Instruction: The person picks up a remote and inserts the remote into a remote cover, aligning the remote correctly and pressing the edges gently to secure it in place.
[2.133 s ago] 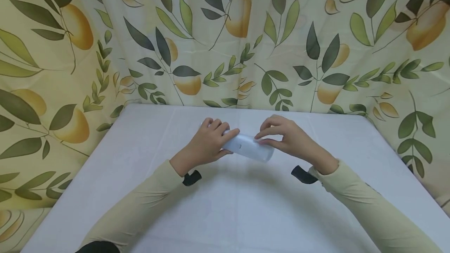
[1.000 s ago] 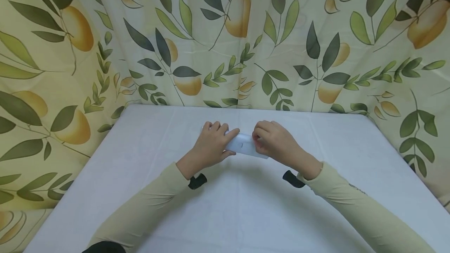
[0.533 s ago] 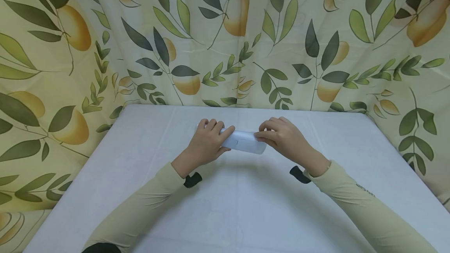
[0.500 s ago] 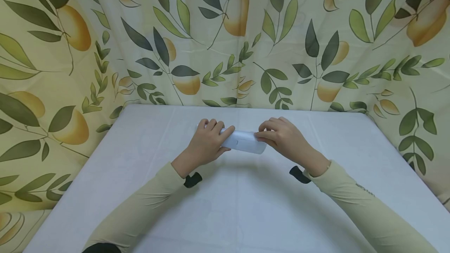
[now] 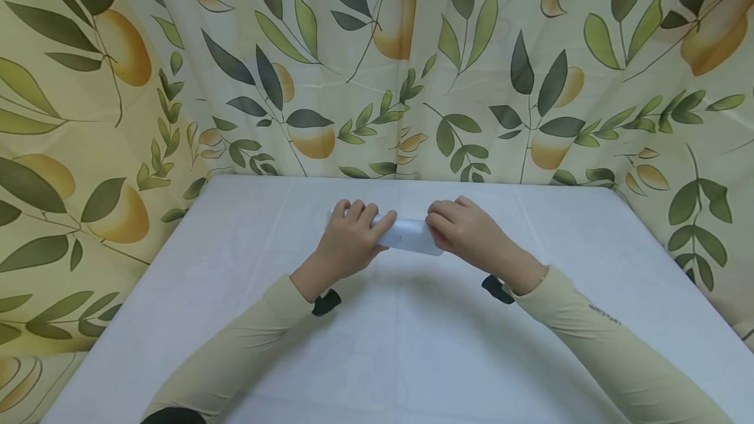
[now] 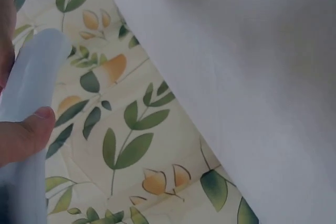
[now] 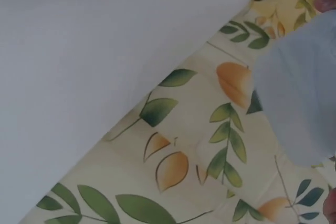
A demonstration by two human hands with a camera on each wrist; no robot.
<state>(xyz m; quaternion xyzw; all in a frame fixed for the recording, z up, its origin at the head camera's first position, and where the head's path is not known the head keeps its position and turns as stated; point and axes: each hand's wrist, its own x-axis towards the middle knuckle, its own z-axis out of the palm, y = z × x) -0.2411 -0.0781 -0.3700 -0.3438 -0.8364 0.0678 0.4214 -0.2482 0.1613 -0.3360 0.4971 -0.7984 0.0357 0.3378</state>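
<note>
A smooth pale blue cylinder (image 5: 406, 234), shaped like a bottle, is held lengthwise above the table, its right end slightly lower. My left hand (image 5: 351, 234) grips its left part, fingers over the top and thumb along the near side. At the right end, my right hand (image 5: 468, 231) has its fingers curled against the surface, pinching there; the thumb is mostly hidden. The left wrist view shows the cylinder (image 6: 37, 72) with the left thumb (image 6: 31, 132) pressed on it. In the right wrist view, the rounded-cornered end of the cylinder (image 7: 299, 93) appears, with fingertips at the frame edge.
A white cloth (image 5: 394, 345) covers the table under both arms. Behind and to the left hangs a curtain (image 5: 377, 84) printed with leaves and fruit. Dark wrist mounts (image 5: 326, 303) sit below both cuffs.
My right hand has repeatedly bent and straightened its fingers at the cylinder's right end; now they are curled in closer over it. My left hand keeps its grip, with little shift.
</note>
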